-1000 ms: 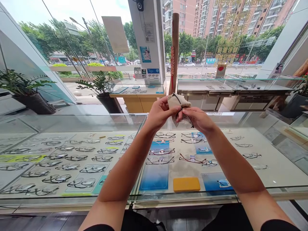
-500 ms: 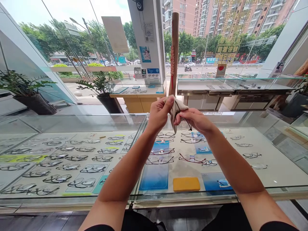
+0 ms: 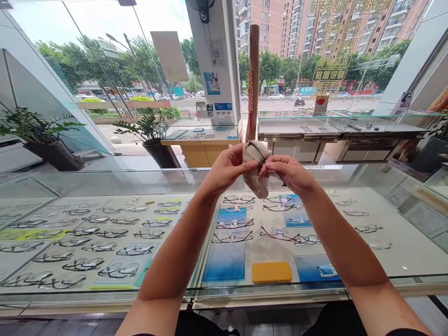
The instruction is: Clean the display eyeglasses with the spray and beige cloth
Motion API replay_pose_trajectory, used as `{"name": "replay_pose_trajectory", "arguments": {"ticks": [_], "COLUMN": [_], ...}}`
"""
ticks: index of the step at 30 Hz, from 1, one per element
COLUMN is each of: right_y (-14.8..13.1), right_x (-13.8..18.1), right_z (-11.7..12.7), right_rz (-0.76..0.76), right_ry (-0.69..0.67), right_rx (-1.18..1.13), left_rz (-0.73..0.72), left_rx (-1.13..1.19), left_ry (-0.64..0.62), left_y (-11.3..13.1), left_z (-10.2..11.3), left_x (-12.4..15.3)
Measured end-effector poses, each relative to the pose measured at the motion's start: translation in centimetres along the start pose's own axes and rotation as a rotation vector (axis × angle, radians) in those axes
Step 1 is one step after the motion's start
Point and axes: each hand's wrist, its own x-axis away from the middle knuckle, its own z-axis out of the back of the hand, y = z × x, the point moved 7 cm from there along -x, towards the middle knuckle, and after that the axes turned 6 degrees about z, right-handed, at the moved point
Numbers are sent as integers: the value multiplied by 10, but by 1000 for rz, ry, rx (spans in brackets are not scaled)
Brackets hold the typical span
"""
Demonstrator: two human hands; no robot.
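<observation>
My left hand (image 3: 231,169) is closed on a beige cloth (image 3: 255,179), its thumb pressed across the front. The cloth is bunched and hangs below my fingers. A pair of thin dark-framed glasses (image 3: 257,150) appears partly wrapped in it; one dark curve crosses the cloth, and a thin dark arm slants down to the right. Pinched fingers of my right hand (image 3: 289,171) grip the glasses at the cloth's right edge. Much of the frame is hidden by cloth and fingers. Both hands are raised above the glass display case (image 3: 224,291).
Rows of glasses (image 3: 119,270) lie inside the case, with a yellow case (image 3: 271,272) and blue cards (image 3: 224,266). Beyond stand a wooden post (image 3: 254,84), potted plants (image 3: 56,151), a small counter (image 3: 196,151) and further showcases (image 3: 297,126) before the windows.
My left hand has turned, its thumb moving down from the cloth's top to its front. The cloth has opened out and hangs lower. My right hand keeps its pinch in nearly the same spot.
</observation>
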Motion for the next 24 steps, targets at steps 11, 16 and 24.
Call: {"name": "replay_pose_trajectory", "arguments": {"ticks": [11, 16, 24], "right_y": [13, 14, 13], "right_x": [0, 0, -1], "right_z": [-6, -10, -16], "right_rz": [-44, -58, -50], "right_ry": [-67, -93, -60], "right_rx": [-103, -106, -82], "left_rz": [7, -36, -120], "left_rx": [75, 24, -84], "left_ry": [22, 150, 317], "left_y": [-7, -12, -10], "left_z": [-15, -12, 0], "left_x": [-1, 1, 3]}}
